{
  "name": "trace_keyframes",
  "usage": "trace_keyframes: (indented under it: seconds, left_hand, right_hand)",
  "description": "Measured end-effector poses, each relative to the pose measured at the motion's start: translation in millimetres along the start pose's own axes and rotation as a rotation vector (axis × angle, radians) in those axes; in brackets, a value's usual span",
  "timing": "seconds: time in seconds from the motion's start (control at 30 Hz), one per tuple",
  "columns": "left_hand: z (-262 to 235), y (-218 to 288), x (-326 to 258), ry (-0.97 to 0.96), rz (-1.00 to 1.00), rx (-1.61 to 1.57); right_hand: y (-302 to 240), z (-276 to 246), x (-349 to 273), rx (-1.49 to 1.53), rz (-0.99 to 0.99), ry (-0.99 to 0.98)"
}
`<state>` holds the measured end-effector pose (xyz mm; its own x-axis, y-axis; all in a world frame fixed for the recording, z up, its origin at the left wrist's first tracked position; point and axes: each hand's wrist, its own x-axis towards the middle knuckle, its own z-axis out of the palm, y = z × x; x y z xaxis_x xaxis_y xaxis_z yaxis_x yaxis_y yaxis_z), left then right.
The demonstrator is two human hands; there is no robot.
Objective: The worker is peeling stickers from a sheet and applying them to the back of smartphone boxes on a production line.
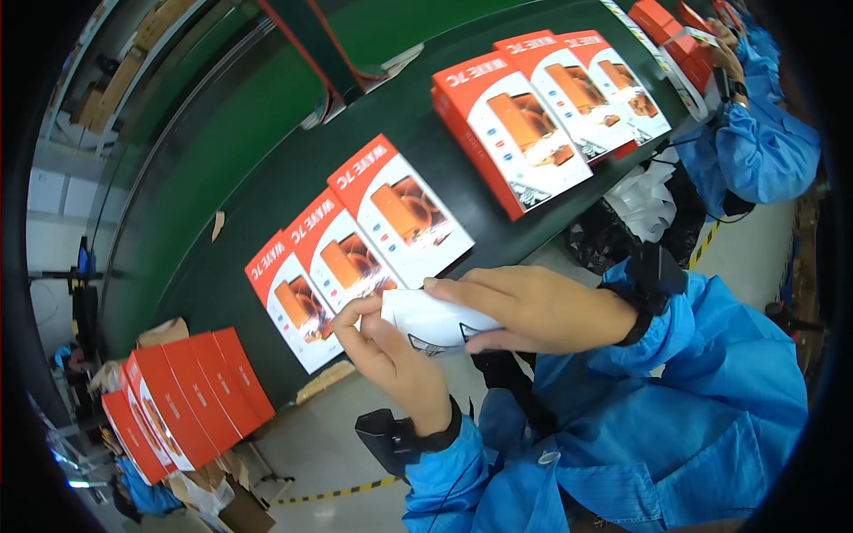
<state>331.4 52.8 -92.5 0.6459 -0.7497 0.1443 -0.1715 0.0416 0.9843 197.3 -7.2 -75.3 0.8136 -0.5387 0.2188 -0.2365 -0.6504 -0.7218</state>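
Between my two hands is a curved white sheet of labels or paper [426, 313] with black printed marks along its lower edge. My left hand [395, 360] pinches its left end between thumb and fingers. From the right, my right hand [551, 309] grips the other end, thumb below and fingers over the top. Just beyond the sheet lie three red and white boxes, overlapping in a row: a left box [289, 302], a middle box [330, 244] and a right box [404, 213], each with an orange device pictured on it. My left fingertips partly cover the middle box's near end.
Similar boxes lie in overlapping stacks [533, 133] farther right on the dark green conveyor belt [258, 200]. Several red boxes [191, 391] stand at the lower left. A co-worker in blue sleeves [769, 147] handles red boxes at the upper right. A black bag with white scraps [644, 209] sits below the belt.
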Motion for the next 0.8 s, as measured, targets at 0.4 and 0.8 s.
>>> trace_keyframes:
  seconds: [0.4,0.8]
  left_hand:
    - [-88,-29,-24,-0.020,-0.234,-0.122]
    - [-116,-57,-24,0.005,-0.177,-0.156]
  right_hand:
    - [-9,39,49,0.313,0.132,-0.419]
    - [-7,92,76,0.269,-0.148,-0.409]
